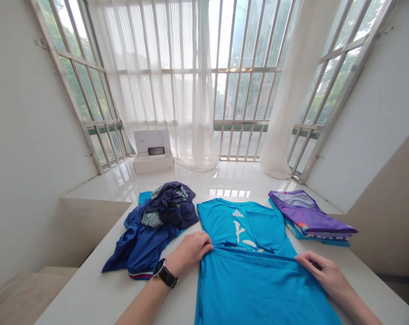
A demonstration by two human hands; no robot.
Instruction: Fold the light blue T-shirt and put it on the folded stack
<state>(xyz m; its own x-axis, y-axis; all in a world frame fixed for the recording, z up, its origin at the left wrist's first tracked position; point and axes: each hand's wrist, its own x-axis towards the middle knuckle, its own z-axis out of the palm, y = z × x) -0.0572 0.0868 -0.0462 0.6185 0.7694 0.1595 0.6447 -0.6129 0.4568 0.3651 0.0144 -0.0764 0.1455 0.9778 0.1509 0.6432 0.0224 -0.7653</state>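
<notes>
A turquoise T-shirt (258, 289) with white lettering lies on the white table, its collar toward the window. A crosswise fold runs across its front, just below the print. My left hand (192, 249) pinches the left end of that fold; a dark watch is on the wrist. At the right end, my right hand (321, 271) grips the fold between thumb and fingers. One sleeve lies turned in over the chest.
A crumpled heap of dark blue clothes (146, 241) lies left of the shirt. To the right is a stack of folded clothes, a purple garment (302, 210) on top. An open white box (153, 163) holding a phone (156, 150) stands on the windowsill (224, 178).
</notes>
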